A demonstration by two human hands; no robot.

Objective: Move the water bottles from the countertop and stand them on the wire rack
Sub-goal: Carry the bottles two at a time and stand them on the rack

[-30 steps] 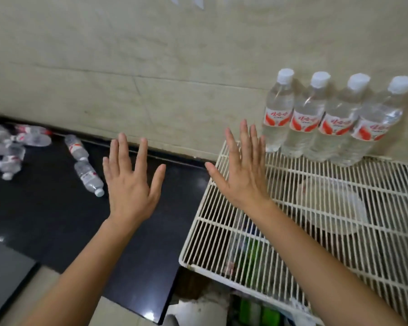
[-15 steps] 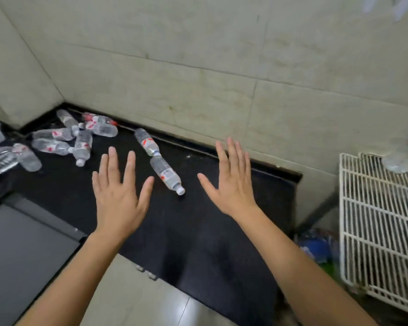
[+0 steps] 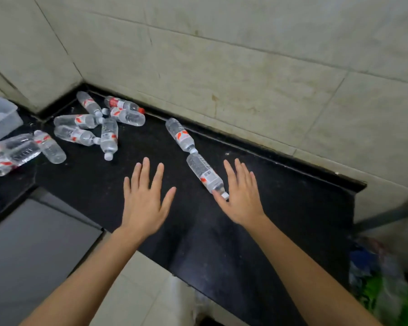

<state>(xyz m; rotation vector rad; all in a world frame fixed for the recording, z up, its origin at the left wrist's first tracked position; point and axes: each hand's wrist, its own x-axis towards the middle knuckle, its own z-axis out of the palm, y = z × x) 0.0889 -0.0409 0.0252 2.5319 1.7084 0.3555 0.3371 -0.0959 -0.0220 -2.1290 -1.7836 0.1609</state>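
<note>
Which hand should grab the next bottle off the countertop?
Right. The right hand, open, has its thumb beside the cap of the nearest lying bottle. The left hand, also open, hovers over bare countertop, farther from any bottle.

The scene is lit softly and evenly, though rather dimly. A pale sheen is seen on the black desk (image 3: 292,220) at its near edge. Joints in the wall (image 3: 245,74) behind the desk are bowed by the wide lens. Bags (image 3: 382,290) right of the desk are blurred.
</note>
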